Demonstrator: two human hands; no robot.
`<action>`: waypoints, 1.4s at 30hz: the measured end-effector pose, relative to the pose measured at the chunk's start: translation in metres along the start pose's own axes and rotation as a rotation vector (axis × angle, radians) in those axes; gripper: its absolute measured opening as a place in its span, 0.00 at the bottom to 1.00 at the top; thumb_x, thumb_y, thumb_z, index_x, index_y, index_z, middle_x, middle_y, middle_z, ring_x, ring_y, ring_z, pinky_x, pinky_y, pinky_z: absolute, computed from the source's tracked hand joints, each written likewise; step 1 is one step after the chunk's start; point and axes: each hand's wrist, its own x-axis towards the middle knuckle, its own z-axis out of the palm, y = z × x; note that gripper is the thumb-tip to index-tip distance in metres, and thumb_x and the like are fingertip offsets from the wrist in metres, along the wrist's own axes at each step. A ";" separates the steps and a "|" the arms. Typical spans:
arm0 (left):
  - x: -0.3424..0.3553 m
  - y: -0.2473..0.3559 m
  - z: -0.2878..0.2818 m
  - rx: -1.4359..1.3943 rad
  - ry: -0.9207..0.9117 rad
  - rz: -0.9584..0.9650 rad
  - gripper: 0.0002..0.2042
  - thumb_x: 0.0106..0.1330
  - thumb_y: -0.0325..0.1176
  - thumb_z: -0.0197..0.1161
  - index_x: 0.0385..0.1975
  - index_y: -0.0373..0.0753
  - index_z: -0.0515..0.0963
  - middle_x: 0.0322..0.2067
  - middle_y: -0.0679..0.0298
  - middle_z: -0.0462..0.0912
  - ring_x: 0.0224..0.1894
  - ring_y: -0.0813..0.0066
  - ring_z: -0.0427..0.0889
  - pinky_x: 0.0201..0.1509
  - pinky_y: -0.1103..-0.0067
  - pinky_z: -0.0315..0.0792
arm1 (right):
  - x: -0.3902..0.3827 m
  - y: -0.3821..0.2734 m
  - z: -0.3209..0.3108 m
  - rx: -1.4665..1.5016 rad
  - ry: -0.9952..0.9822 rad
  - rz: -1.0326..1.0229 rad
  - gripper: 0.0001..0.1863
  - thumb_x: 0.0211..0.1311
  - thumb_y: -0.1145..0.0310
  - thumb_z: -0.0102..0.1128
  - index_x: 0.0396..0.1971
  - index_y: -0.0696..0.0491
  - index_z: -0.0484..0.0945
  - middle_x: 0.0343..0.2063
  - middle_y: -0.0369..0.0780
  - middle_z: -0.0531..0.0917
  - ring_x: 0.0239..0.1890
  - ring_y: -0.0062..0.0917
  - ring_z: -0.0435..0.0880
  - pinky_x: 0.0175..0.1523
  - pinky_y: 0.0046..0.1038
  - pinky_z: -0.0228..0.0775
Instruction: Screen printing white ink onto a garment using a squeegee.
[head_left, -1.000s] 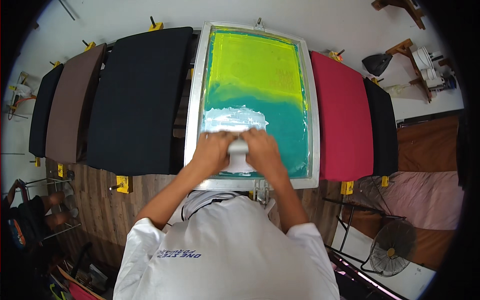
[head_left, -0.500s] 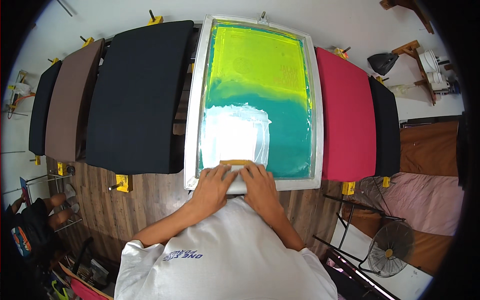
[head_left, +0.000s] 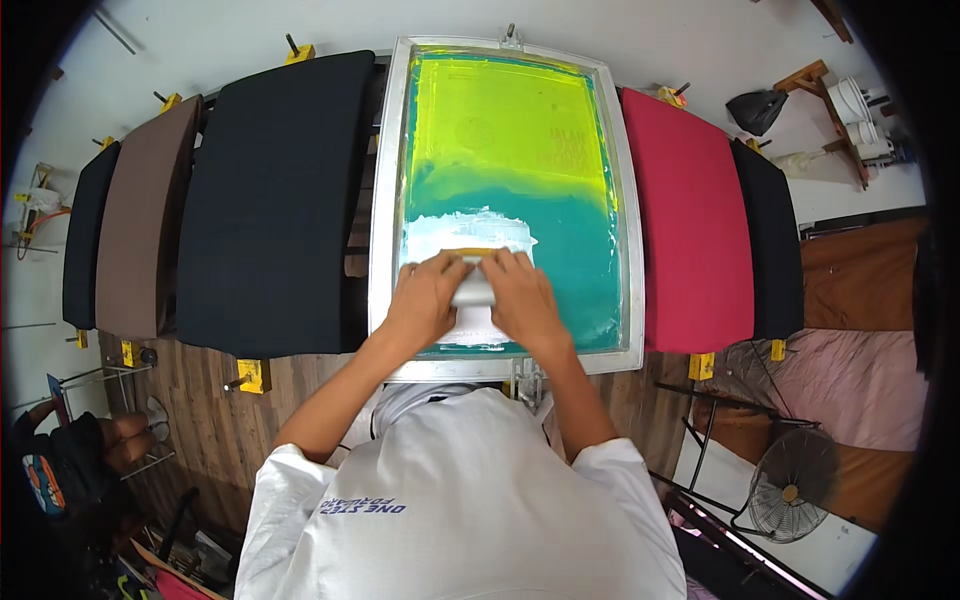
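Observation:
A silkscreen frame [head_left: 384, 230] with metal edges lies in front of me, its mesh teal with a yellow-green area at the far end. White ink [head_left: 470, 228] covers the near-left part of the mesh. Both hands grip one squeegee [head_left: 474, 292], with a pale grey handle and a yellowish strip along its far edge. My left hand [head_left: 428, 292] is wrapped round its left end and my right hand [head_left: 520, 295] round its right end, thumbs toward the middle. The squeegee rests over the white ink; its underside is hidden.
Left of the frame are a large black garment-covered board [head_left: 275, 205], a brown one [head_left: 148, 215] and another black one. A red board [head_left: 688, 225] and a black board [head_left: 768, 240] stand to the right. A floor fan [head_left: 792, 490] is lower right; a person [head_left: 75, 450] is lower left.
Both hands have pushed the squeegee away from the frame's near edge, up over the white ink. Behind it, the near part of the mesh shows a thinner white layer.

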 end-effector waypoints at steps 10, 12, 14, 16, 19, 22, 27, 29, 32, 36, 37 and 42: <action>-0.088 0.046 0.009 -0.003 -0.117 0.011 0.35 0.45 0.18 0.64 0.60 0.37 0.69 0.59 0.48 0.71 0.60 0.49 0.72 0.58 0.62 0.65 | -0.088 -0.048 -0.013 0.131 -0.209 0.090 0.21 0.52 0.81 0.56 0.50 0.58 0.75 0.52 0.45 0.74 0.55 0.41 0.72 0.53 0.40 0.70; -0.081 0.051 -0.001 -0.009 -0.154 -0.013 0.33 0.45 0.17 0.63 0.59 0.36 0.71 0.58 0.47 0.72 0.58 0.48 0.74 0.58 0.62 0.66 | -0.081 -0.046 -0.018 0.129 -0.178 0.072 0.22 0.52 0.81 0.56 0.50 0.59 0.75 0.52 0.46 0.74 0.55 0.41 0.73 0.53 0.40 0.70; -0.065 0.053 -0.010 0.025 -0.064 0.009 0.31 0.46 0.16 0.61 0.56 0.35 0.73 0.57 0.48 0.74 0.57 0.50 0.75 0.57 0.62 0.67 | -0.069 -0.044 -0.023 0.134 -0.098 0.072 0.25 0.47 0.85 0.55 0.50 0.60 0.76 0.52 0.48 0.75 0.55 0.42 0.73 0.56 0.40 0.69; -0.047 0.048 -0.013 0.097 -0.009 0.019 0.30 0.46 0.16 0.60 0.56 0.33 0.72 0.57 0.48 0.74 0.58 0.51 0.74 0.58 0.62 0.68 | -0.051 -0.038 -0.023 0.107 0.002 0.056 0.28 0.43 0.88 0.54 0.50 0.61 0.76 0.53 0.49 0.76 0.57 0.44 0.74 0.61 0.40 0.68; -0.022 0.035 -0.015 0.068 0.018 -0.043 0.31 0.46 0.16 0.61 0.57 0.32 0.71 0.59 0.48 0.72 0.61 0.48 0.72 0.61 0.62 0.68 | -0.025 -0.024 -0.014 0.059 0.037 -0.004 0.24 0.52 0.83 0.55 0.52 0.60 0.76 0.55 0.50 0.75 0.61 0.43 0.72 0.55 0.38 0.74; -0.013 0.019 -0.007 0.111 0.108 0.030 0.33 0.44 0.15 0.61 0.58 0.31 0.70 0.61 0.45 0.70 0.64 0.46 0.69 0.65 0.61 0.66 | -0.011 -0.016 -0.006 0.108 -0.020 0.040 0.24 0.52 0.84 0.55 0.53 0.59 0.76 0.56 0.50 0.74 0.63 0.43 0.70 0.55 0.39 0.73; -0.007 0.002 0.013 0.005 0.106 -0.006 0.34 0.43 0.13 0.60 0.58 0.28 0.70 0.61 0.39 0.69 0.65 0.41 0.67 0.68 0.59 0.65 | -0.002 -0.011 0.008 0.028 0.021 0.027 0.25 0.51 0.84 0.56 0.53 0.58 0.76 0.57 0.49 0.74 0.63 0.42 0.70 0.54 0.38 0.73; -0.006 0.001 0.020 0.028 0.163 0.008 0.29 0.49 0.12 0.57 0.57 0.26 0.71 0.60 0.38 0.70 0.65 0.42 0.67 0.67 0.59 0.65 | -0.005 -0.012 0.013 -0.014 0.039 0.036 0.25 0.51 0.84 0.57 0.53 0.58 0.76 0.57 0.49 0.74 0.63 0.42 0.71 0.53 0.38 0.73; -0.010 0.001 0.017 0.011 0.108 0.017 0.33 0.43 0.10 0.58 0.57 0.27 0.71 0.61 0.40 0.70 0.66 0.43 0.67 0.69 0.64 0.66 | -0.006 -0.015 0.010 0.027 0.033 0.062 0.25 0.52 0.84 0.56 0.53 0.58 0.77 0.56 0.48 0.75 0.62 0.42 0.71 0.51 0.38 0.73; -0.001 0.016 -0.011 -0.240 -0.114 -0.180 0.33 0.42 0.09 0.58 0.57 0.27 0.71 0.61 0.40 0.70 0.66 0.44 0.66 0.69 0.65 0.66 | -0.002 -0.014 -0.007 0.139 -0.094 0.096 0.27 0.47 0.86 0.54 0.52 0.57 0.78 0.55 0.48 0.76 0.60 0.41 0.73 0.56 0.39 0.72; -0.004 0.015 -0.006 -0.160 -0.018 -0.117 0.33 0.43 0.09 0.57 0.57 0.27 0.71 0.61 0.40 0.70 0.66 0.44 0.66 0.69 0.65 0.67 | -0.001 -0.014 -0.008 0.134 -0.076 0.090 0.27 0.47 0.86 0.54 0.52 0.58 0.78 0.55 0.48 0.76 0.60 0.41 0.73 0.56 0.39 0.72; -0.011 -0.002 0.019 0.028 0.136 0.016 0.31 0.46 0.11 0.58 0.57 0.27 0.71 0.61 0.41 0.69 0.65 0.44 0.68 0.67 0.64 0.68 | -0.010 -0.012 0.014 0.094 0.047 0.048 0.26 0.49 0.85 0.55 0.52 0.57 0.78 0.55 0.48 0.76 0.60 0.41 0.73 0.54 0.39 0.72</action>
